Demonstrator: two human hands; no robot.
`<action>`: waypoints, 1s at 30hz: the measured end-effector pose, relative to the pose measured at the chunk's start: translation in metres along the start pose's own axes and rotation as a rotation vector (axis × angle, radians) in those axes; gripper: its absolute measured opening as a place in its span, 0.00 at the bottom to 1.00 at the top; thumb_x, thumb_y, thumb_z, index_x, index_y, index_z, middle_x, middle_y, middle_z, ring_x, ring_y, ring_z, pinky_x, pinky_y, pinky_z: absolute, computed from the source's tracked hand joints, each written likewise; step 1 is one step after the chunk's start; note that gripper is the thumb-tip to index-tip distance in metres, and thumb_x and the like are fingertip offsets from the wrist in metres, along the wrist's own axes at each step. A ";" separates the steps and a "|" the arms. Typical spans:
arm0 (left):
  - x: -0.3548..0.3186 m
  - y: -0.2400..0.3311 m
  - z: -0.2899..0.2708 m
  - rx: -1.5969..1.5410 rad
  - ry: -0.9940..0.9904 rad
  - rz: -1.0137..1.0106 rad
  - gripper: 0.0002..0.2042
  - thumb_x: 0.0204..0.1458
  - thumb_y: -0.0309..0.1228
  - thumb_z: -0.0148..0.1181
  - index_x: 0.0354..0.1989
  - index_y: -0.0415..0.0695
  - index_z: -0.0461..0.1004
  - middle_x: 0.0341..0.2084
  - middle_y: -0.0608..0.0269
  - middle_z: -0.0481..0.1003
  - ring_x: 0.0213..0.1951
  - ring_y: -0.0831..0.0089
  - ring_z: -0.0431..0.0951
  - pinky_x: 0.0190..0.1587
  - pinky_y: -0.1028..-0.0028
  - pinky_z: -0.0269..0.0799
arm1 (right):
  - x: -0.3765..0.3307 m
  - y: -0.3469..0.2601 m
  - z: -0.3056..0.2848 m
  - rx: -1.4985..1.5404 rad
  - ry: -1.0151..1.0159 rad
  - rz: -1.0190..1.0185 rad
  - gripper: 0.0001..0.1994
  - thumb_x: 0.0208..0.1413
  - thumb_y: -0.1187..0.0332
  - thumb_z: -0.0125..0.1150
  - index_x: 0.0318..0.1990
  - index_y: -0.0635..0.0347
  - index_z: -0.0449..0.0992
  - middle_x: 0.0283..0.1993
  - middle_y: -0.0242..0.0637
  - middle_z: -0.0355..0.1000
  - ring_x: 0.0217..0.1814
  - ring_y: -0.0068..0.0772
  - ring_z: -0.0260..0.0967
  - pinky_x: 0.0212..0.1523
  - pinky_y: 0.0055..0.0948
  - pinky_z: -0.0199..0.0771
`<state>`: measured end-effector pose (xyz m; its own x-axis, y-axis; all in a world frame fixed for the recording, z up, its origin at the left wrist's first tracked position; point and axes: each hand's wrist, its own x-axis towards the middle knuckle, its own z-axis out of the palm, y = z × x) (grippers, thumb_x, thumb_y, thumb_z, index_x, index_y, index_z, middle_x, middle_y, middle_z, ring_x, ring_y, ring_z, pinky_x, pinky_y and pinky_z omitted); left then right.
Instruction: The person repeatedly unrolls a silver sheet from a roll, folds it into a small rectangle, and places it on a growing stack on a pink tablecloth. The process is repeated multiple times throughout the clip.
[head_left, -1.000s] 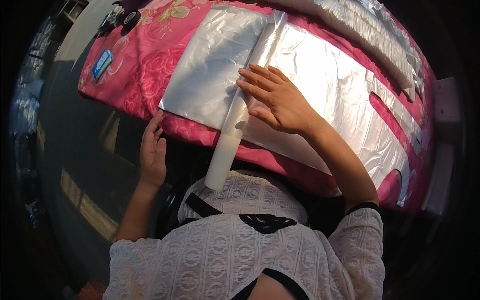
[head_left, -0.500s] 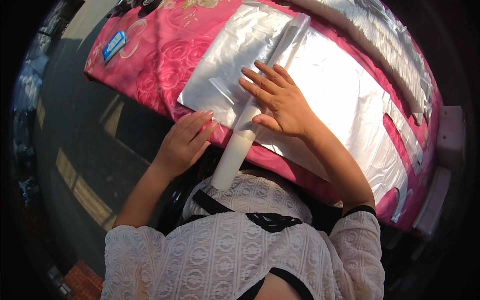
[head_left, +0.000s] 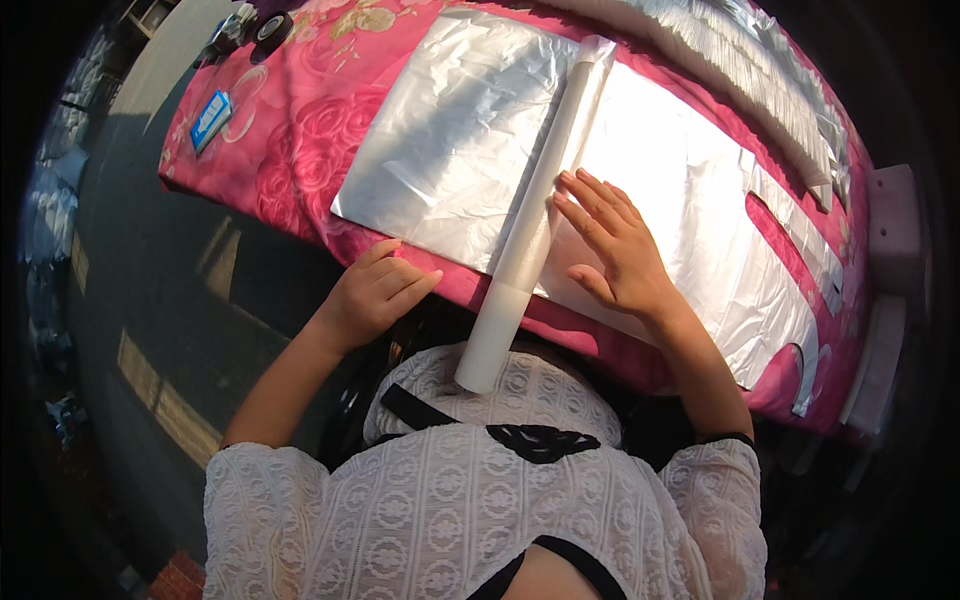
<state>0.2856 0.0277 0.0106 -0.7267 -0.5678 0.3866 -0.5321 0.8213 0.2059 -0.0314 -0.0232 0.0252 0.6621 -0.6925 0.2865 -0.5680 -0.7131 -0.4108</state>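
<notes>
A long whitish tube (head_left: pixel 492 335), its upper part wrapped in clear plastic film, lies slantwise across a stack of silvery-white plastic bags (head_left: pixel 440 130). Its near end sticks out past the table edge, over my lap. My right hand (head_left: pixel 620 245) is open, fingers spread, over the bags just right of the tube. Its fingertips are at the tube's side; whether they press on it I cannot tell. My left hand (head_left: pixel 372 298) hovers at the table's front edge, left of the tube, fingers loosely bent and apart, with nothing visible in them.
A pink rose-patterned cloth (head_left: pixel 320 150) covers the table. On it are a blue-and-white small box (head_left: pixel 210 122) and a black roll of tape (head_left: pixel 272 30) at the far left. A long pleated pile of white plastic (head_left: pixel 720 75) runs along the far right side.
The tube has rolled right over the bags, and the film lies smoother around it. My right hand has moved right and nearer to me. My left hand's fingers have bent more.
</notes>
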 end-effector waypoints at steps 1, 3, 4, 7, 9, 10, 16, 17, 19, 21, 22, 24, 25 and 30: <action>0.000 0.001 0.002 -0.012 0.006 0.015 0.13 0.43 0.23 0.54 0.39 0.41 0.75 0.27 0.66 0.71 0.32 0.72 0.72 0.49 0.63 0.68 | 0.001 -0.001 0.001 -0.007 0.006 -0.005 0.31 0.51 0.47 0.49 0.59 0.55 0.61 0.65 0.41 0.54 0.68 0.45 0.47 0.64 0.44 0.48; 0.001 0.003 0.001 -0.008 0.026 0.040 0.13 0.43 0.24 0.56 0.39 0.41 0.75 0.28 0.65 0.70 0.33 0.72 0.72 0.48 0.64 0.68 | 0.005 -0.003 -0.001 -0.034 0.000 -0.011 0.31 0.50 0.49 0.51 0.59 0.56 0.62 0.64 0.41 0.54 0.68 0.45 0.48 0.64 0.44 0.48; 0.001 0.004 0.001 -0.007 0.035 0.051 0.13 0.42 0.25 0.58 0.39 0.42 0.75 0.29 0.65 0.70 0.33 0.71 0.72 0.47 0.64 0.69 | 0.006 -0.004 -0.001 -0.046 -0.005 -0.012 0.30 0.50 0.50 0.52 0.58 0.57 0.62 0.64 0.41 0.55 0.68 0.45 0.48 0.64 0.44 0.48; 0.002 0.006 0.000 -0.022 0.078 -0.071 0.16 0.42 0.29 0.61 0.43 0.41 0.73 0.37 0.62 0.71 0.39 0.68 0.72 0.50 0.62 0.67 | 0.010 -0.005 -0.003 -0.060 -0.015 -0.013 0.30 0.49 0.52 0.54 0.58 0.57 0.62 0.64 0.41 0.55 0.68 0.44 0.48 0.64 0.44 0.49; 0.012 0.006 -0.001 0.049 0.042 -0.094 0.19 0.42 0.31 0.62 0.45 0.42 0.72 0.42 0.60 0.70 0.43 0.65 0.71 0.52 0.61 0.65 | 0.009 -0.005 -0.002 -0.071 -0.018 -0.012 0.31 0.48 0.51 0.55 0.58 0.58 0.62 0.64 0.41 0.55 0.67 0.44 0.48 0.64 0.44 0.49; 0.016 0.005 -0.002 0.088 0.022 -0.108 0.21 0.42 0.32 0.63 0.47 0.42 0.71 0.45 0.59 0.69 0.45 0.63 0.71 0.53 0.60 0.64 | 0.009 -0.005 -0.002 -0.074 -0.018 -0.014 0.31 0.48 0.51 0.55 0.58 0.58 0.62 0.64 0.41 0.55 0.67 0.44 0.48 0.64 0.44 0.49; 0.006 -0.007 0.012 0.049 -0.025 -0.077 0.20 0.46 0.32 0.58 0.49 0.41 0.69 0.44 0.59 0.70 0.47 0.66 0.70 0.55 0.61 0.61 | 0.020 -0.010 -0.001 -0.093 0.005 -0.061 0.32 0.49 0.50 0.54 0.58 0.59 0.61 0.64 0.41 0.55 0.67 0.44 0.48 0.64 0.44 0.49; 0.008 -0.008 0.012 0.047 -0.006 -0.071 0.19 0.46 0.31 0.57 0.48 0.41 0.70 0.42 0.60 0.70 0.45 0.67 0.71 0.55 0.61 0.62 | 0.021 -0.011 0.000 -0.089 -0.006 -0.063 0.32 0.49 0.49 0.53 0.58 0.59 0.61 0.64 0.41 0.55 0.67 0.44 0.48 0.64 0.43 0.49; 0.010 -0.009 0.010 0.043 0.032 -0.062 0.17 0.46 0.28 0.56 0.47 0.41 0.70 0.38 0.63 0.71 0.42 0.68 0.72 0.53 0.61 0.64 | 0.023 -0.010 0.003 -0.078 -0.031 -0.069 0.32 0.50 0.49 0.53 0.58 0.60 0.61 0.64 0.41 0.55 0.67 0.43 0.48 0.64 0.43 0.49; 0.012 -0.011 0.010 0.027 0.039 -0.059 0.15 0.45 0.26 0.55 0.44 0.42 0.72 0.34 0.64 0.71 0.38 0.69 0.72 0.51 0.60 0.65 | 0.022 -0.008 0.006 -0.080 -0.029 -0.070 0.32 0.50 0.49 0.52 0.58 0.60 0.61 0.64 0.41 0.55 0.68 0.43 0.48 0.64 0.43 0.49; 0.013 -0.012 0.010 0.020 0.041 -0.058 0.14 0.45 0.25 0.54 0.43 0.42 0.72 0.32 0.65 0.70 0.36 0.70 0.73 0.50 0.60 0.66 | 0.021 -0.008 0.008 -0.080 -0.028 -0.069 0.32 0.50 0.49 0.52 0.59 0.61 0.61 0.64 0.41 0.55 0.68 0.42 0.48 0.64 0.42 0.49; 0.016 -0.013 0.006 0.031 0.039 -0.041 0.12 0.44 0.25 0.54 0.40 0.43 0.74 0.30 0.66 0.70 0.34 0.70 0.73 0.50 0.61 0.67 | 0.020 -0.008 0.008 -0.069 -0.025 -0.067 0.32 0.51 0.49 0.52 0.59 0.60 0.61 0.64 0.41 0.55 0.68 0.42 0.47 0.64 0.42 0.49; 0.019 -0.013 0.004 0.035 0.039 -0.031 0.12 0.44 0.25 0.54 0.39 0.44 0.74 0.29 0.66 0.70 0.33 0.71 0.73 0.49 0.61 0.67 | 0.019 -0.008 0.008 -0.066 -0.024 -0.064 0.32 0.51 0.49 0.51 0.59 0.60 0.61 0.64 0.41 0.55 0.68 0.42 0.47 0.64 0.42 0.49; 0.035 -0.019 -0.015 0.020 0.042 0.052 0.10 0.41 0.24 0.57 0.34 0.46 0.75 0.27 0.66 0.70 0.33 0.69 0.72 0.47 0.63 0.69 | 0.019 -0.008 0.010 -0.055 -0.018 -0.063 0.31 0.51 0.49 0.51 0.59 0.60 0.61 0.64 0.41 0.55 0.68 0.42 0.48 0.63 0.42 0.50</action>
<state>0.2768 -0.0071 0.0340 -0.7349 -0.5212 0.4339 -0.5029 0.8481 0.1670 -0.0100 -0.0296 0.0253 0.7055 -0.6447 0.2945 -0.5510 -0.7602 -0.3442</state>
